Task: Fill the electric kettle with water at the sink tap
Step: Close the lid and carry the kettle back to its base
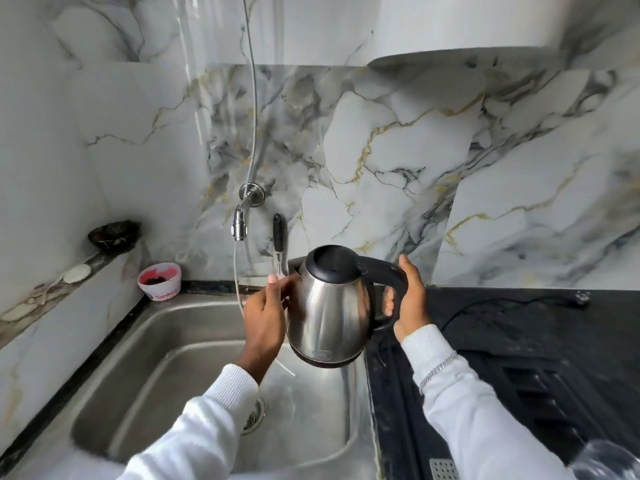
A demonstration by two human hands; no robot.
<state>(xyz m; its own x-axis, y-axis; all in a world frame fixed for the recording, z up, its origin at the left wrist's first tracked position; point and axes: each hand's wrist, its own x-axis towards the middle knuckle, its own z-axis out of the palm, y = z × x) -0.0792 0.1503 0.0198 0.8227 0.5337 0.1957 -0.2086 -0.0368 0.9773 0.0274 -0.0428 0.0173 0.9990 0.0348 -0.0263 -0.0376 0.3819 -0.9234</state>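
A steel electric kettle (329, 313) with a black lid and handle hangs over the right part of the steel sink (166, 368). The lid is down. My right hand (410, 299) grips the black handle. My left hand (265, 320) rests against the kettle's left side near the spout, fingers spread. The chrome tap (242, 216) juts from the marble wall, up and to the left of the kettle. A thin clear hose hangs from the tap's nozzle down into the basin, passing behind my left hand. No running water is visible.
A pink-and-white tub (160, 280) sits at the sink's back left corner. A dark bowl (114, 235) rests on the left ledge. A black-handled utensil (280, 244) leans on the wall behind the kettle. Black countertop (519, 323) with a cable lies right. The drain (254, 415) is in the basin.
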